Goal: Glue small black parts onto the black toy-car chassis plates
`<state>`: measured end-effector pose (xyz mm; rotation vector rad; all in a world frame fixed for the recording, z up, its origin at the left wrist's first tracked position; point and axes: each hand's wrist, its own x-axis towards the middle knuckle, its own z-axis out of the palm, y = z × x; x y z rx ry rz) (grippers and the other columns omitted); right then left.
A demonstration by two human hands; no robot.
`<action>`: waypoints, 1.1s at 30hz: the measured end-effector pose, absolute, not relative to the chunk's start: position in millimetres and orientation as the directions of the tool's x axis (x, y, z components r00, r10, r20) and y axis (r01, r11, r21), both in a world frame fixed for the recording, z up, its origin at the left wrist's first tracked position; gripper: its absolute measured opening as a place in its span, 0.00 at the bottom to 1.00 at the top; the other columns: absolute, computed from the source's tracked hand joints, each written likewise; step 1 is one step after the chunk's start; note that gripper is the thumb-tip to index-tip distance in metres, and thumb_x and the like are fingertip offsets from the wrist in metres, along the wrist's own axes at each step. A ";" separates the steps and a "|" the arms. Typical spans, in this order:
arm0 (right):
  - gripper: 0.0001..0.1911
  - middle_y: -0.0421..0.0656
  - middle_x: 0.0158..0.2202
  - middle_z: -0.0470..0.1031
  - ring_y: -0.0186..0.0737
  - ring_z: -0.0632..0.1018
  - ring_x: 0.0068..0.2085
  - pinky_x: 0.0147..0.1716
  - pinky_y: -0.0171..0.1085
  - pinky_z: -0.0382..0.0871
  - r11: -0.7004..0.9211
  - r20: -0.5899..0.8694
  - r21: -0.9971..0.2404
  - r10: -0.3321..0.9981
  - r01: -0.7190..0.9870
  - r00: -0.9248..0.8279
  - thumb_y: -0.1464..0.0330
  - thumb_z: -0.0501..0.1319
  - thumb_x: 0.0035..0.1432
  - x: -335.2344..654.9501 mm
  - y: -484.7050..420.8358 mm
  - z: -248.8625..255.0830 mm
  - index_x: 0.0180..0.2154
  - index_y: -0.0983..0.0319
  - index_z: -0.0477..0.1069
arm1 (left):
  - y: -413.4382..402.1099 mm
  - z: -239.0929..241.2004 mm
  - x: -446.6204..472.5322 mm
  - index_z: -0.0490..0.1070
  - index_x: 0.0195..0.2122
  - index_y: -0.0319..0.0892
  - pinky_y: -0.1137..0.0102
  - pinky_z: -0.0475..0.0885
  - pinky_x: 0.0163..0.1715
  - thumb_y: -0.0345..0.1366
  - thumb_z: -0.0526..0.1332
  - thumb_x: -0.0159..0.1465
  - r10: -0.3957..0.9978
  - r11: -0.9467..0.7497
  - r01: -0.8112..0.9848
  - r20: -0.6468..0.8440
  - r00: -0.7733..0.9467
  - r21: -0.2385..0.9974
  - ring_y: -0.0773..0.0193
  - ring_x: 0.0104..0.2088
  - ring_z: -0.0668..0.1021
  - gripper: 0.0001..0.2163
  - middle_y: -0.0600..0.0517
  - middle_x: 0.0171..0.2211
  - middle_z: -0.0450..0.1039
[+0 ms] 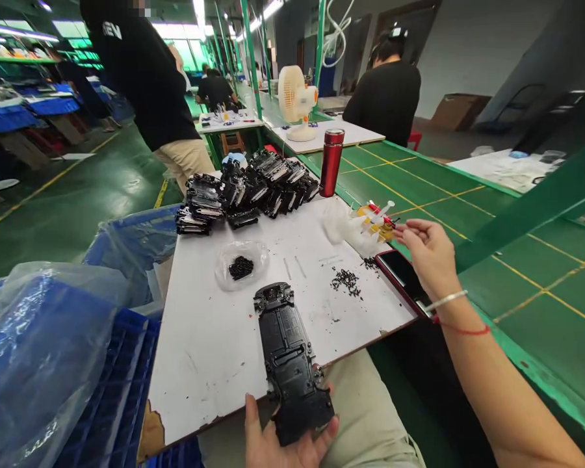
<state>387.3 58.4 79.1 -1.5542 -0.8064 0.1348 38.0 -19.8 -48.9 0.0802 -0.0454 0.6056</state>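
My left hand [292, 445] grips the near end of a black plastic toy-car chassis [290, 357], its far end over the white board. Thumb and fingers wrap its sides from below. Out to the right, my right hand [426, 247] has its fingers curled together beside a cluster of yellow and red pieces with a white syringe [383, 213]. Something small and dark shows at its fingertips; I cannot make out what it is. Loose black screws [347, 282] lie scattered left of that hand, and more black screws [241, 267] fill a clear plastic bag [219, 270].
Stacked black chassis [244, 188] line the board's [199, 364] far edge, with a red flask [332, 162] beside them. A phone [400, 276] lies at the right edge. Blue crates [121, 370] stand left. A fan [297, 101] and co-workers [151, 78] are beyond.
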 end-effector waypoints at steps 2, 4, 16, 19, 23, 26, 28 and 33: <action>0.12 0.46 0.40 0.77 0.43 0.79 0.45 0.50 0.47 0.73 0.030 0.385 -0.897 0.546 0.441 0.744 0.69 0.61 0.49 403.4 77.6 74.7 0.38 0.59 0.63 | -23.7 -51.2 42.2 0.64 0.61 0.38 0.48 0.54 0.62 0.64 0.39 0.63 0.577 0.813 -0.580 0.053 0.815 0.060 0.42 0.66 0.56 0.40 0.42 0.65 0.54; 0.13 0.47 0.42 0.76 0.43 0.78 0.47 0.52 0.47 0.72 -0.014 0.386 -0.882 0.551 0.471 0.740 0.69 0.61 0.49 417.4 94.8 68.8 0.38 0.59 0.64 | -26.2 -50.4 45.6 0.63 0.62 0.39 0.51 0.57 0.61 0.64 0.37 0.63 0.577 0.813 -0.579 0.043 0.815 0.066 0.42 0.66 0.56 0.40 0.42 0.66 0.53; 0.18 0.43 0.26 0.75 0.37 0.75 0.29 0.33 0.37 0.69 -0.130 0.266 -0.763 0.830 0.633 0.491 0.55 0.60 0.58 447.5 131.2 57.1 0.32 0.65 0.74 | -26.8 -34.6 57.9 0.61 0.63 0.37 0.60 0.65 0.57 0.56 0.46 0.67 0.521 0.854 -0.518 -0.057 0.852 0.053 0.49 0.62 0.66 0.32 0.43 0.65 0.57; 0.20 0.41 0.23 0.73 0.36 0.73 0.27 0.30 0.35 0.67 -0.125 0.237 -0.746 0.868 0.654 0.437 0.53 0.62 0.56 451.3 133.8 58.7 0.30 0.64 0.73 | -28.0 -27.1 60.9 0.65 0.60 0.37 0.55 0.66 0.56 0.51 0.51 0.66 0.511 0.857 -0.514 -0.168 0.843 0.029 0.46 0.59 0.70 0.28 0.40 0.62 0.63; 0.21 0.42 0.27 0.74 0.36 0.75 0.26 0.29 0.35 0.68 -0.108 0.196 -0.757 0.903 0.644 0.382 0.50 0.59 0.59 454.6 137.4 57.6 0.33 0.63 0.73 | -28.5 -16.2 66.3 0.69 0.57 0.36 0.51 0.66 0.55 0.47 0.55 0.65 0.510 0.851 -0.524 -0.273 0.816 0.026 0.45 0.56 0.72 0.25 0.39 0.58 0.68; 0.23 0.42 0.29 0.73 0.36 0.76 0.24 0.27 0.36 0.69 -0.099 0.174 -0.776 0.916 0.623 0.362 0.49 0.54 0.62 455.5 140.4 54.9 0.35 0.62 0.71 | -26.8 -11.9 70.5 0.70 0.57 0.36 0.53 0.67 0.55 0.48 0.54 0.65 0.524 0.842 -0.538 -0.290 0.801 0.037 0.46 0.55 0.73 0.25 0.38 0.58 0.68; 0.23 0.41 0.27 0.72 0.37 0.75 0.22 0.25 0.36 0.68 -0.102 0.166 -0.787 0.915 0.609 0.367 0.49 0.52 0.63 455.7 142.3 53.4 0.35 0.62 0.70 | -24.2 -10.4 73.2 0.68 0.58 0.36 0.56 0.68 0.53 0.51 0.52 0.66 0.539 0.835 -0.548 -0.266 0.799 0.049 0.46 0.56 0.73 0.27 0.37 0.59 0.66; 0.24 0.39 0.24 0.70 0.37 0.75 0.22 0.24 0.35 0.66 -0.116 0.166 -0.802 0.899 0.586 0.405 0.47 0.51 0.62 456.0 144.5 53.3 0.35 0.60 0.68 | -16.3 -6.3 81.8 0.66 0.60 0.34 0.61 0.70 0.52 0.57 0.46 0.66 0.564 0.824 -0.565 -0.164 0.809 0.045 0.48 0.59 0.70 0.33 0.38 0.62 0.62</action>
